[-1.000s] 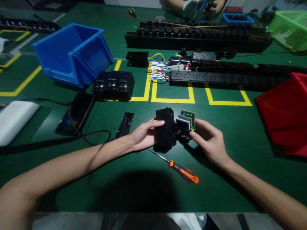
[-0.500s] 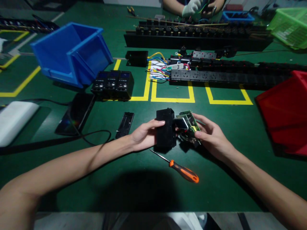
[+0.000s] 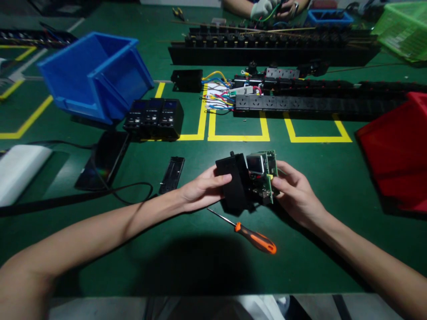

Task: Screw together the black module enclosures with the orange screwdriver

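My left hand (image 3: 203,189) grips a black plastic housing (image 3: 233,183), thumb across its face and fingers behind it. Close to the housing's right side, my right hand (image 3: 296,189) holds a green circuit board (image 3: 271,171) by its outer edge. A small display (image 3: 255,164) sits on the board, facing up and left. The board appears to be outside the housing; whether they touch at the lower end cannot be made out. Below both hands lies a screwdriver (image 3: 255,238) with an orange and dark handle. A flat black cover (image 3: 172,174) rests left of the housing.
Black modules (image 3: 153,119) stand beside a blue bin (image 3: 96,80). A phone (image 3: 102,160) and a cable lie at left. Wired socket strips (image 3: 300,103) stretch across the back; a red bin (image 3: 396,155) stands right. Across the table are another person's hands (image 3: 263,9), one gloved.
The housing has tilted, its lower end swinging right. The circuit board has turned more upright, and its display faces me more. The screwdriver has stayed in place.
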A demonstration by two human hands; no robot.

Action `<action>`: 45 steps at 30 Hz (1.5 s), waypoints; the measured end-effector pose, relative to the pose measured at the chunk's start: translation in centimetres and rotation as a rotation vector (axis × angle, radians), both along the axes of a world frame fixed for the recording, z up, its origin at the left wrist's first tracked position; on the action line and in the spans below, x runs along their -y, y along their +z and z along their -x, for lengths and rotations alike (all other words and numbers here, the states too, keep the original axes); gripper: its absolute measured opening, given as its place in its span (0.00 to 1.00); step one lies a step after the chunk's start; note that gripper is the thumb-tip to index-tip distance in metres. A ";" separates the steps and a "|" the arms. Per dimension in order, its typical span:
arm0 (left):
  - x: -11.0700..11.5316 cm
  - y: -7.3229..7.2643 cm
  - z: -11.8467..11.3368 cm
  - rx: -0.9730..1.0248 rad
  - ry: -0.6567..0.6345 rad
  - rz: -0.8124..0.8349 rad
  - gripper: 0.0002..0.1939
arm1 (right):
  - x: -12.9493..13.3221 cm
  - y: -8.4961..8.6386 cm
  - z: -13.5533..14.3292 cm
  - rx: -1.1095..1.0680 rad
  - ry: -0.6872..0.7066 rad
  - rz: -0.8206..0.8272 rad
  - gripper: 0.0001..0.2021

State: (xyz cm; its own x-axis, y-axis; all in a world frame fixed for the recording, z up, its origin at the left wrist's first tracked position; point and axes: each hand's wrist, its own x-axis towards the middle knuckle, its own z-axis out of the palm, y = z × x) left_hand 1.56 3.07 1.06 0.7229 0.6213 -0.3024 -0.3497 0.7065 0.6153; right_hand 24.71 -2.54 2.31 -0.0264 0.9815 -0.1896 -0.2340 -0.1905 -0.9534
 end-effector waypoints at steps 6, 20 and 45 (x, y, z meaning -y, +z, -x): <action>0.1 -0.1 0.1 0.001 -0.036 -0.079 0.28 | 1.0 0.7 0.3 0.221 -0.139 -0.265 0.21; 0.4 0.6 0.2 -0.045 -0.065 -0.165 0.30 | 3.2 1.0 0.6 0.569 -0.162 -0.732 0.31; 0.3 -0.5 -0.2 -0.112 -0.084 -0.468 0.28 | 2.3 0.4 0.5 0.738 -0.037 -0.925 0.22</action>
State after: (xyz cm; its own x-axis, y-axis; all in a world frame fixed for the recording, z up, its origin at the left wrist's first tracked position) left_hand 1.72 2.73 0.52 0.7556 0.6497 -0.0833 -0.2169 0.3681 0.9041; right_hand 24.19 -4.88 2.72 -0.1764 0.7516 0.6356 0.4401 0.6379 -0.6320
